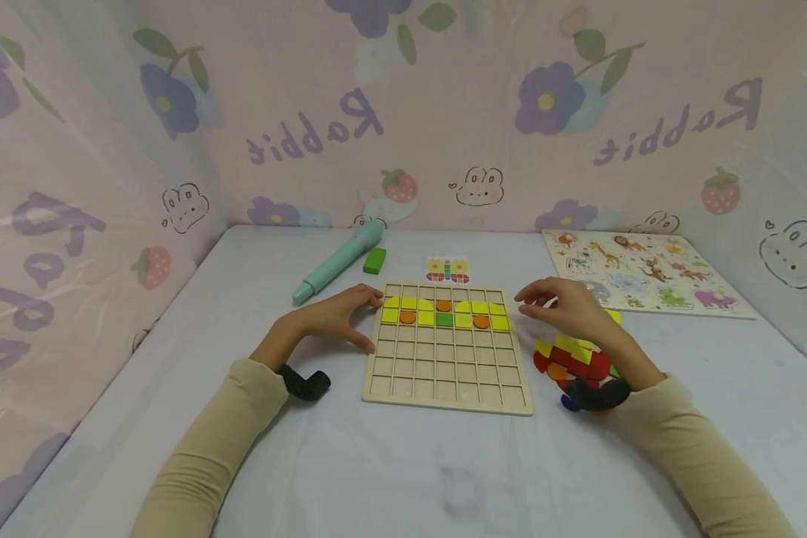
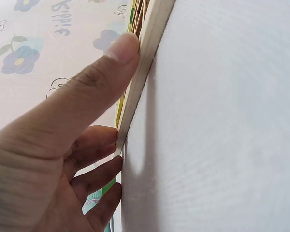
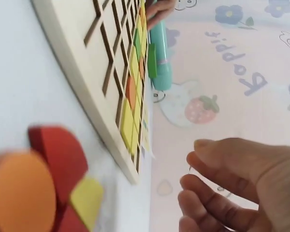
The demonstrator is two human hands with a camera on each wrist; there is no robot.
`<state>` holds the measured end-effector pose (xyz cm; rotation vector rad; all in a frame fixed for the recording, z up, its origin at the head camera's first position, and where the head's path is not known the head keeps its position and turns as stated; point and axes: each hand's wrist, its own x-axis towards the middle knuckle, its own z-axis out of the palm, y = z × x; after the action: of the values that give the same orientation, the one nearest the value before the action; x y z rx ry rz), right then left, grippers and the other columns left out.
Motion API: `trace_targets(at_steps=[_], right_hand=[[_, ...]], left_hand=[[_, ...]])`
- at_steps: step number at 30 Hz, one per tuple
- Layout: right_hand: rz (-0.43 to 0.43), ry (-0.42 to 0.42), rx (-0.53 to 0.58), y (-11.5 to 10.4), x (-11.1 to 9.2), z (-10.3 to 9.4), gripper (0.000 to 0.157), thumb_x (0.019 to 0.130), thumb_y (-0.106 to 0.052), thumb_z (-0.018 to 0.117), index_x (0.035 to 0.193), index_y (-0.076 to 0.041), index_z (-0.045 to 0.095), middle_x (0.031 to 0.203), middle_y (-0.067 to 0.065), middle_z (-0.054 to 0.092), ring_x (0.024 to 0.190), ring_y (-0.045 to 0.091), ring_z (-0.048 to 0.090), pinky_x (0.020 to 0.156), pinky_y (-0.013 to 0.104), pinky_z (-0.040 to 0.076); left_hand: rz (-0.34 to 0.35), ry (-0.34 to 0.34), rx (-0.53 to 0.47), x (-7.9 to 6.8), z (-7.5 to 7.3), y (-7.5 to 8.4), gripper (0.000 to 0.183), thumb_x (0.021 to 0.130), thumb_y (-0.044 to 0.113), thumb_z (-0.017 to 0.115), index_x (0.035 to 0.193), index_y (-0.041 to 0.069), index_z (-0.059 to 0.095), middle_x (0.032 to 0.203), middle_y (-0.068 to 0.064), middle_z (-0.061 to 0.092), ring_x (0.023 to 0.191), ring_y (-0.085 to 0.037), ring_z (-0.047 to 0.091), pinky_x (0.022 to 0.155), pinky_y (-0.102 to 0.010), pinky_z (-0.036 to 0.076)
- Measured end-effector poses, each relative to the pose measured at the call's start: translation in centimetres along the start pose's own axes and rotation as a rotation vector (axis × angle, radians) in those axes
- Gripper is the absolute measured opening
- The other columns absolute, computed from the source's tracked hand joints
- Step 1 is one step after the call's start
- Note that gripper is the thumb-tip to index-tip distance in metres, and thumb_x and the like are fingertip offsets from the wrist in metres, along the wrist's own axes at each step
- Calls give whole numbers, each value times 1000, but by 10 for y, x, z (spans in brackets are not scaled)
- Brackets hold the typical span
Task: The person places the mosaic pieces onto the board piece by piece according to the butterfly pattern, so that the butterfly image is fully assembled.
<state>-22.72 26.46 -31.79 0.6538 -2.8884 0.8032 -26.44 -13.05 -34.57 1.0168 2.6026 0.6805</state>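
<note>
A wooden grid board (image 1: 444,373) lies flat on the table, two of its upper rows holding yellow pieces, several orange circles and a green square (image 1: 444,320). My left hand (image 1: 336,317) is at the board's left side; its thumb and fingertips touch the edge (image 2: 135,87), fingers spread. Just off the upper right corner hovers my right hand (image 1: 565,306), loosely curled, with nothing visible between thumb and fingers (image 3: 198,203). Below that hand, a pile of red, yellow and orange pieces (image 1: 578,366) sits beside the board, partly hidden by the right wrist and its black strap.
Behind the board lies a small butterfly pattern card (image 1: 447,270). A green block (image 1: 374,261) and a teal pen-shaped tube (image 1: 339,263) are at the back left. An animal puzzle board (image 1: 652,273) lies at the back right. Printed curtains (image 1: 417,149) hang around the table.
</note>
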Motion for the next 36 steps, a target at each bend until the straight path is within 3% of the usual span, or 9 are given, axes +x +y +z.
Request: trace_targets(at_steps=[9,15,23,32,36], right_hand=[[70,2,-56,24,-30,-30,23,85,-18,68,104,-5,68,99,10,66,85,23,57,68,24,49],[79,-124,-73,44,-46,-40,25,81,-13,72,104,-6,68,91,4,64,81,19,54,63,21,49],[73,-227,-33,62,-55,-36,21,82,-14,70,102,-8,67,87,-3,64,78,14,55,65,21,50],[81,-174,-81,69,-51,-30,34,81,-5,68,114,-4,61,91,6,60,82,19,56,66,20,49],[148,-170,-87,67,-49,-29,43,82,-17,71,117,2,55,88,8,59,77,19,54,61,23,49]], left_hand=[[4,4,-18,-1,0,-1,81,69,40,81,132,5,45,143,-7,36,136,-22,27,114,-38,21],[5,5,-17,-2,0,-2,80,69,40,81,132,4,46,143,-8,36,136,-22,27,113,-39,21],[-3,2,-16,-2,0,0,80,69,40,80,132,5,46,143,-8,36,135,-22,27,113,-38,22],[0,0,-28,0,1,0,80,69,39,81,132,4,45,143,-7,36,136,-22,26,114,-38,21],[-1,-1,-22,0,0,0,81,69,40,81,133,5,45,143,-7,36,136,-22,26,114,-38,21]])
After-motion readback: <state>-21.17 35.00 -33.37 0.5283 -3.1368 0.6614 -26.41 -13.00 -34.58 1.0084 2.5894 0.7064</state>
